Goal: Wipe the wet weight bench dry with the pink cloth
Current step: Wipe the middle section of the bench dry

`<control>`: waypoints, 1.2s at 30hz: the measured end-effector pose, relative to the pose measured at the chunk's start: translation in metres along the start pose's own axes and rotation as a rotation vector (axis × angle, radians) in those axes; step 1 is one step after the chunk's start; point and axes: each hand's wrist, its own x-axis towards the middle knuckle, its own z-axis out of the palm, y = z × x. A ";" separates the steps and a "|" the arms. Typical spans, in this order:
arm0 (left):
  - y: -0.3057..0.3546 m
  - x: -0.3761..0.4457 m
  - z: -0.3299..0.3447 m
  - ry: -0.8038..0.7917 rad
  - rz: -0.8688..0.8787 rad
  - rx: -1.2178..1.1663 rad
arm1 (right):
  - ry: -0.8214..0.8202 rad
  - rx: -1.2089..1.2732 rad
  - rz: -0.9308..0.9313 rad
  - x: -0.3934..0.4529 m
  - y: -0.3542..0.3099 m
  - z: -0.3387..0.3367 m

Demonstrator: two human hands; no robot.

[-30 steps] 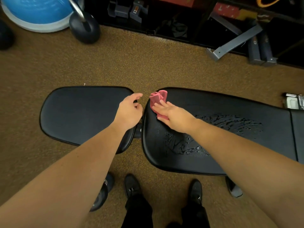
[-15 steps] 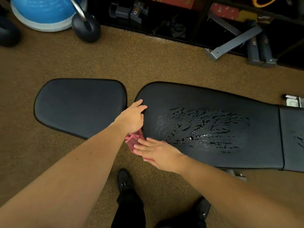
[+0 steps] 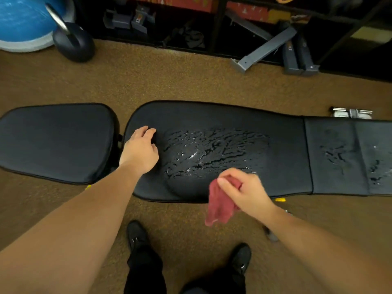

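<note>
Bottom centre: two black shoes [image 3: 240, 259] on brown carpet [image 3: 169, 77]. Right hand [image 3: 241, 190], lower right of centre, fingers curled and pinching the pink cloth [image 3: 219, 205]; cloth hangs bunched over the bench's [image 3: 233, 115] near edge, mostly off the pad. Left hand [image 3: 140, 150], centre left, rests on the long pad's left end, fingers loosely bent, holding nothing. Water [image 3: 212, 151] beaded across mid pad between and beyond the hands; more drops [image 3: 337, 157] on the right section. Separate seat pad [image 3: 57, 141] at left, looks dry. Metal part [image 3: 351, 113] behind bench, right. Upper left: blue ball [image 3: 23, 20], dumbbell [image 3: 74, 42]. Top: dark rack [image 3: 212, 22], grey bracket [image 3: 265, 49] leaning out.
</note>
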 end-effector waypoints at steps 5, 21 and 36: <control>0.068 -0.001 0.023 -0.007 0.136 0.026 | 0.343 0.144 0.159 -0.008 0.023 -0.090; 0.204 0.052 0.062 -0.252 0.280 0.200 | 0.124 -0.647 0.181 0.045 0.127 -0.170; 0.205 0.063 0.053 -0.320 0.282 0.237 | -0.087 -0.757 -0.184 0.068 0.148 -0.138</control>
